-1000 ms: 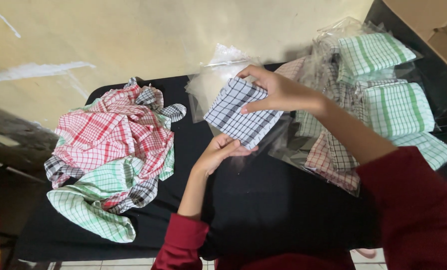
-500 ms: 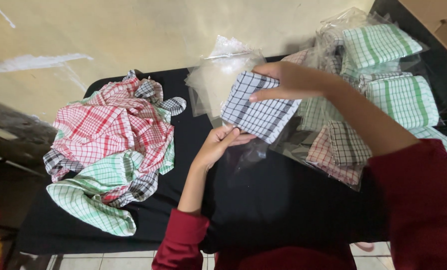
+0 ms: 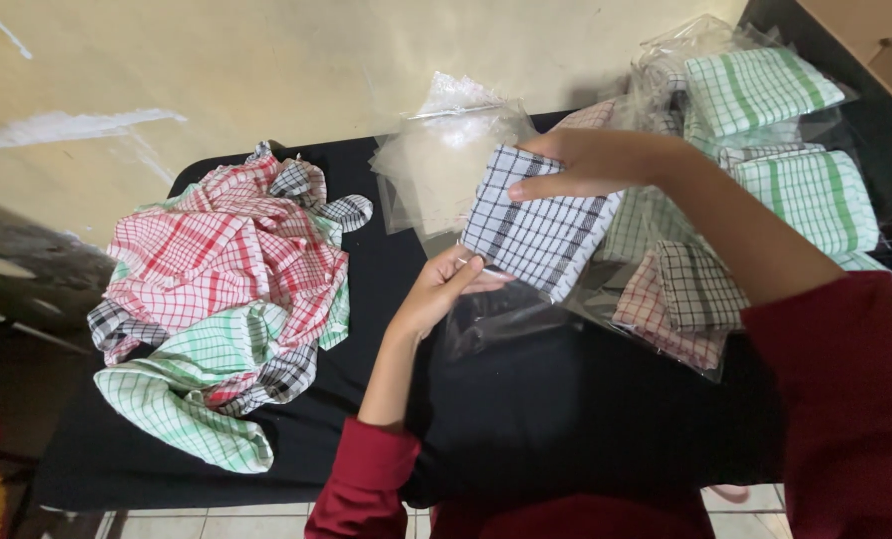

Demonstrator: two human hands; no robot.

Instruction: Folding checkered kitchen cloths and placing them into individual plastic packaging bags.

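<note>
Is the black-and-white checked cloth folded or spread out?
Folded: the black-and-white checked cloth is a compact rectangle with stacked edges, pinched by the right hand; the left hand touches its lower corner.

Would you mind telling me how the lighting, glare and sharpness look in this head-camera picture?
Head view: light is soft and even; the clear plastic bags throw white glare that washes out their edges; the black table reads as a featureless dark mass; the folded black-and-white checked cloth in the right hand is sharp, and the left hand is too.

We see bare black table (image 3: 566, 419) near us; a cloth heap (image 3: 217, 299) blocks the left, packed cloths (image 3: 765, 190) crowd the right.
</note>
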